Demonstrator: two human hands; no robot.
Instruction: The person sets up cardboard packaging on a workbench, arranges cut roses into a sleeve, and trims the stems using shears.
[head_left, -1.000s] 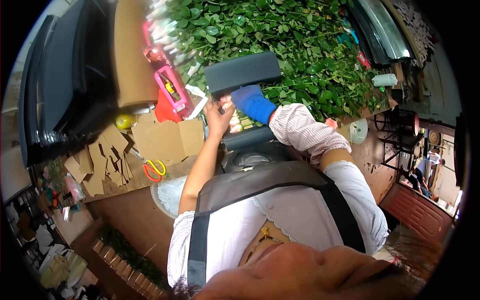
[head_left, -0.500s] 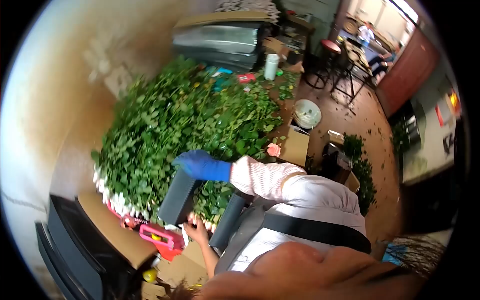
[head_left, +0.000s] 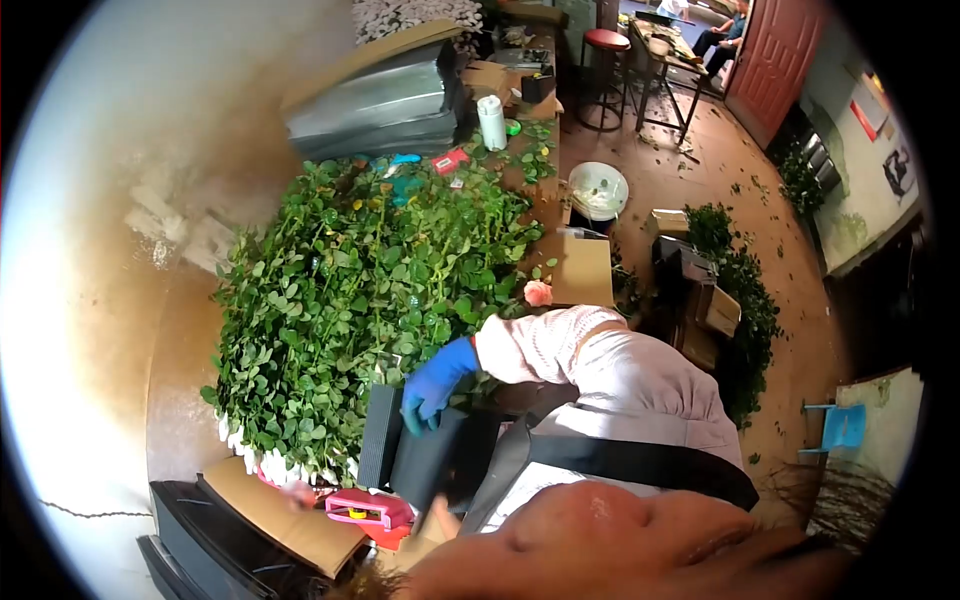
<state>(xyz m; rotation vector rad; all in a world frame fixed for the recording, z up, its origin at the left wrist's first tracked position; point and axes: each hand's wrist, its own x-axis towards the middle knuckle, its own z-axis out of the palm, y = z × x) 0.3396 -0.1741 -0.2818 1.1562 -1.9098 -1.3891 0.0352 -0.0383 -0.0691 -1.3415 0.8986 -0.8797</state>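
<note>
My right hand (head_left: 438, 385), in a blue knitted glove, has its fingers curled over the edge of a dark corrugated sheet (head_left: 447, 455). A ribbed dark strip (head_left: 376, 435) of it stands upright on the left. My left hand (head_left: 444, 520), bare, is low down beside the sheet, blurred and mostly hidden behind it. Beyond both hands lies a large heap of leafy rose stems (head_left: 350, 300), with white-wrapped heads (head_left: 290, 468) along the near left side. A pink tool (head_left: 368, 508) with a yellow roll in it, like a tape dispenser, is by the sheet.
Rolled grey sheeting (head_left: 375, 100) and a white spray can (head_left: 491, 123) are at the back. A single pink rose (head_left: 538, 293) lies by a cardboard box (head_left: 583, 272). A white basin (head_left: 598, 190) and a red stool (head_left: 606, 40) stand to the right. People sit beyond the doorway.
My gloved hand has moved right and down, and the dark sheet now stands more upright. My bare hand, earlier touching pale rose heads, is now mostly hidden. The view has also shifted.
</note>
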